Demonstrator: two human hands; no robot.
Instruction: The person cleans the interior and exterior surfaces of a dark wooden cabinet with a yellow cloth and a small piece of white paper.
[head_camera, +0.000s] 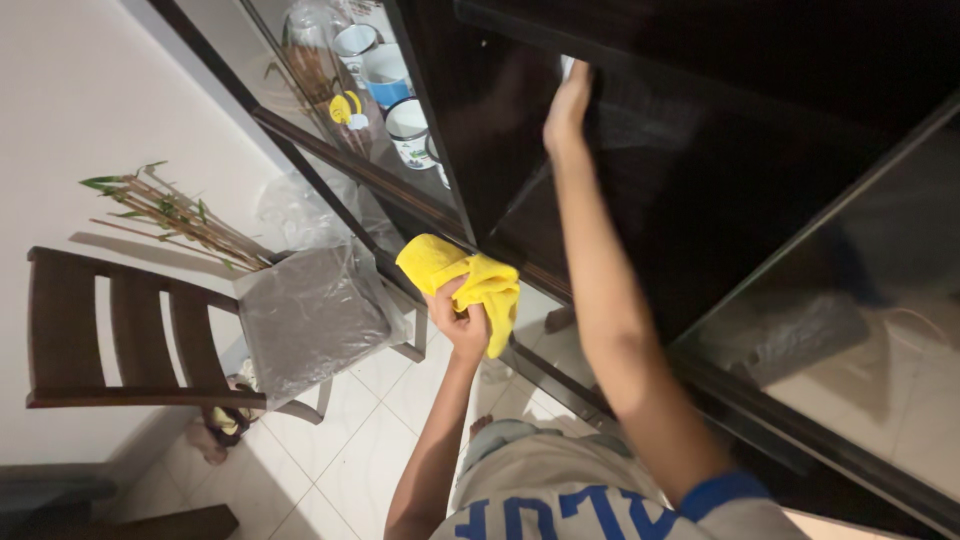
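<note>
While the right hand (568, 105) rests flat, fingers together, on the dark cabinet door (520, 120) at twelve o'clock, the left hand (464, 322) grips a yellow microfibre cloth (470, 277) bunched at centre, against the cabinet's lower rail; soft, light and limp, it is likely best held wadded in the fist, with mugs (392, 80) at eleven o'clock

This is a room in a home, most likely a dining or living room. A tall dark wooden display cabinet with glass doors (700, 190) keeps white and blue ceramic mugs (385, 75) on its shelves. Beside it stands a dark wooden slat-backed dining chair (110, 330) whose seat is wrapped in clear plastic. Green bamboo stalks (170, 212) lean by a plain pale wall (90, 100), and the floor is laid with pale square tiles (340, 460).
</note>
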